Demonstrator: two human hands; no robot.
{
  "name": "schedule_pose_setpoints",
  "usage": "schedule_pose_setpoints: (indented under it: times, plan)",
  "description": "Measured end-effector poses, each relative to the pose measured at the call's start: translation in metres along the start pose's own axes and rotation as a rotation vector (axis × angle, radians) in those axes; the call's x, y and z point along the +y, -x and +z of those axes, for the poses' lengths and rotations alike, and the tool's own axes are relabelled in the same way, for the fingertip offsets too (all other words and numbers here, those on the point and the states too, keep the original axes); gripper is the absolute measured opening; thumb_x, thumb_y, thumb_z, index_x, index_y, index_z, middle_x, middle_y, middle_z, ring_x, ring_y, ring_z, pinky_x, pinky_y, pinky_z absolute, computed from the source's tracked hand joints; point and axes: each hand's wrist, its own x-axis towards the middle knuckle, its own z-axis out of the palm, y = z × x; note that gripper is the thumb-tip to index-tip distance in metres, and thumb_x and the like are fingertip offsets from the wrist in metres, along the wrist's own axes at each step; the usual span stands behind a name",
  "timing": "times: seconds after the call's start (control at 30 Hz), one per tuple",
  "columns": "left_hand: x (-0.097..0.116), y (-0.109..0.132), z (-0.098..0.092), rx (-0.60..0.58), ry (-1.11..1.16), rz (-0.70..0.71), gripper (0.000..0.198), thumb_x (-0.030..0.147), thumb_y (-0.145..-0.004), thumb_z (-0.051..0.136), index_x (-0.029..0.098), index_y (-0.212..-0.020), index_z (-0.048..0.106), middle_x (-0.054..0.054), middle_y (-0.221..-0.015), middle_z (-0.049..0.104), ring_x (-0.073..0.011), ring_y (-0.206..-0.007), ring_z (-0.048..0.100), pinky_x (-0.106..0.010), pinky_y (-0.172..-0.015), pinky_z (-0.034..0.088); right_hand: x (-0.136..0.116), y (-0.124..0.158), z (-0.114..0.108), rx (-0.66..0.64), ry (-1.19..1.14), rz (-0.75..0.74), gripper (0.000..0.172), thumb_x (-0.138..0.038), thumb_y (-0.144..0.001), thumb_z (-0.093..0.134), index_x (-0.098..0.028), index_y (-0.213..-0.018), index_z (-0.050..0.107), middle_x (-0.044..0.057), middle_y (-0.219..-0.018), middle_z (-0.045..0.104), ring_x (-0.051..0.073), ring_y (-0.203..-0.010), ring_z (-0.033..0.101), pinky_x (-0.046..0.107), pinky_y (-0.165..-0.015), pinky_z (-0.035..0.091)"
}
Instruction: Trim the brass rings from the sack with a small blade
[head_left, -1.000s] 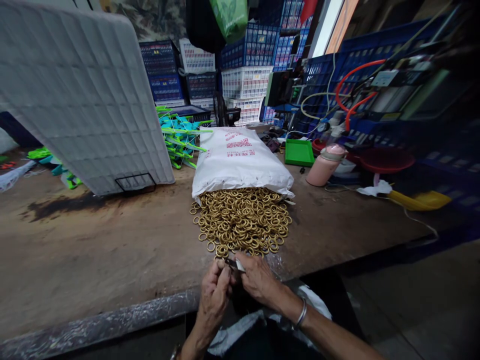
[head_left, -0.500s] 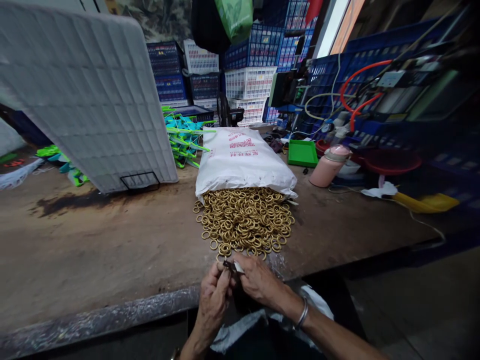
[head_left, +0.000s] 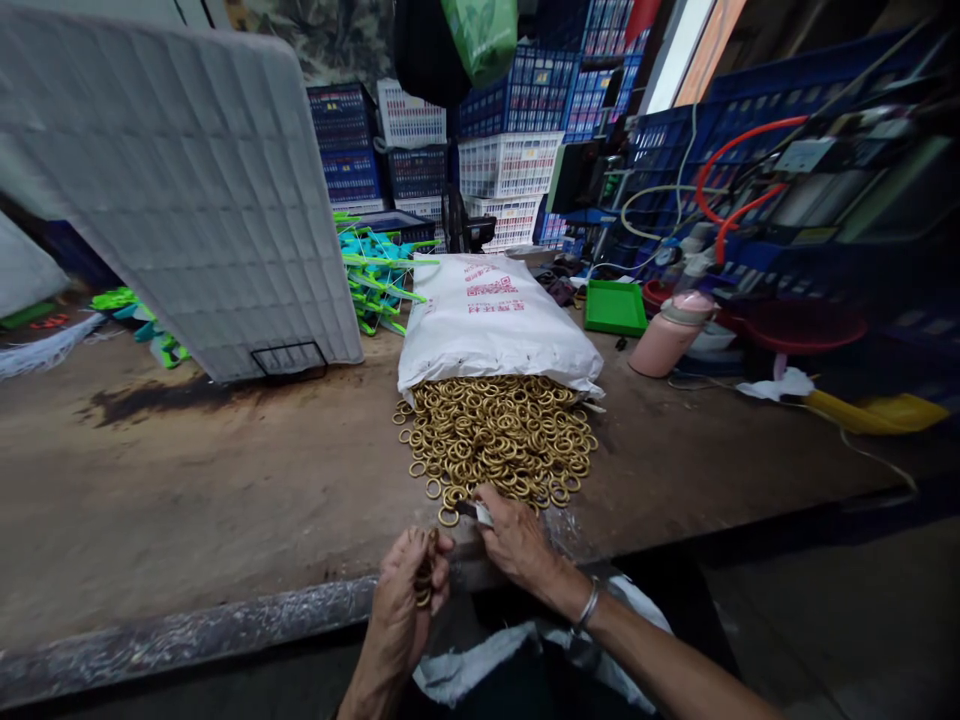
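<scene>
A pile of gold-coloured metal rings [head_left: 501,440] spills out of the open mouth of a white sack [head_left: 493,318] lying on the worn workbench [head_left: 187,490]. My left hand [head_left: 403,598] is closed around a small stack of these rings at the bench's front edge. My right hand [head_left: 514,538] pinches a small dark tool with a light tip and reaches to the near edge of the pile. A metal bangle sits on my right wrist.
A large white gridded panel [head_left: 180,190] leans at the back left. Green and teal plastic parts [head_left: 375,275] lie behind it. A green tray [head_left: 615,307], a pink flask [head_left: 670,333], a red basin [head_left: 787,325] and stacked blue and white crates [head_left: 510,150] stand at the back.
My hands have parted: the left drew back toward me with rings in it, while the right moved forward to the pile's edge. The camera view shifted slightly left.
</scene>
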Motion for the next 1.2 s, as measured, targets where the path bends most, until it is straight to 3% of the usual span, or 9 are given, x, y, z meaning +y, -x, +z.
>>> schedule_pose_setpoints:
  times: [0.13,0.27,0.4,0.6,0.8,0.97,1.1,1.2]
  plan:
    - [0.0,-0.002,-0.007,-0.008,0.073,0.032,0.019,0.034,-0.074,0.06,0.017,-0.077,0.052,0.001,-0.07,0.058,-0.0034,-0.043,0.04,-0.015,-0.038,0.026,-0.01,-0.01,0.007,-0.015,0.046,-0.069,0.041,-0.011,-0.071,0.044,-0.019,-0.111,0.043,0.005,-0.084,0.062,0.017,-0.075,0.055,0.024,-0.062,0.028]
    - [0.002,-0.004,-0.009,-0.031,0.179,-0.021,0.026,0.03,-0.069,0.064,0.018,-0.091,0.055,0.002,-0.066,0.056,-0.0047,-0.043,0.041,-0.015,-0.037,0.028,-0.016,-0.018,0.012,-0.065,0.136,-0.039,0.038,-0.009,-0.07,0.043,-0.02,-0.105,0.048,0.004,-0.08,0.062,0.017,-0.072,0.055,0.025,-0.06,0.026]
    - [0.0,-0.009,-0.014,0.007,0.254,-0.054,0.019,0.028,-0.066,0.067,0.014,-0.073,0.057,-0.001,-0.068,0.057,-0.0082,-0.054,0.049,-0.016,-0.039,0.031,-0.011,-0.02,0.011,-0.026,0.108,-0.008,0.033,-0.008,-0.068,0.042,-0.02,-0.097,0.051,0.004,-0.074,0.062,0.016,-0.066,0.054,0.024,-0.058,0.026]
    - [-0.006,-0.017,-0.011,0.017,0.166,-0.04,0.022,0.031,-0.067,0.068,0.014,-0.07,0.055,-0.002,-0.071,0.057,-0.0102,-0.06,0.052,-0.016,-0.04,0.032,0.003,-0.021,0.006,0.103,-0.278,0.06,0.022,-0.015,-0.073,0.04,-0.018,-0.084,0.059,0.0,-0.066,0.058,0.012,-0.06,0.049,0.021,-0.057,0.031]
    - [-0.011,-0.024,0.005,-0.036,0.05,-0.002,0.026,0.033,-0.067,0.067,0.016,-0.082,0.055,0.001,-0.066,0.053,-0.009,-0.056,0.051,-0.014,-0.038,0.033,-0.008,-0.02,-0.009,0.138,-0.79,0.196,0.024,-0.029,-0.075,0.043,-0.015,-0.078,0.063,-0.003,-0.059,0.052,0.009,-0.054,0.043,0.019,-0.053,0.035]
    - [-0.019,-0.031,0.016,-0.007,-0.01,0.059,0.039,0.038,-0.063,0.07,0.015,-0.092,0.055,0.002,-0.061,0.052,-0.008,-0.05,0.047,-0.014,-0.036,0.033,-0.014,-0.014,-0.007,0.092,-0.981,0.215,0.024,-0.033,-0.075,0.048,-0.017,-0.084,0.065,-0.004,-0.056,0.052,0.008,-0.049,0.042,0.019,-0.049,0.035]
    - [-0.023,-0.034,0.022,-0.006,-0.07,0.08,0.037,0.042,-0.064,0.067,0.015,-0.087,0.056,0.006,-0.053,0.046,-0.004,-0.04,0.037,-0.013,-0.034,0.027,-0.015,-0.012,-0.001,0.084,-1.032,0.2,0.024,-0.034,-0.076,0.05,-0.016,-0.082,0.065,-0.003,-0.06,0.057,0.009,-0.053,0.047,0.019,-0.053,0.038]
    - [-0.024,-0.037,0.021,0.06,-0.141,0.097,0.036,0.047,-0.064,0.066,0.015,-0.078,0.055,0.008,-0.049,0.042,-0.0028,-0.037,0.032,-0.013,-0.034,0.023,-0.015,-0.01,-0.003,0.084,-0.994,0.162,0.025,-0.034,-0.077,0.05,-0.016,-0.085,0.066,0.0,-0.069,0.062,0.011,-0.062,0.052,0.021,-0.06,0.041]
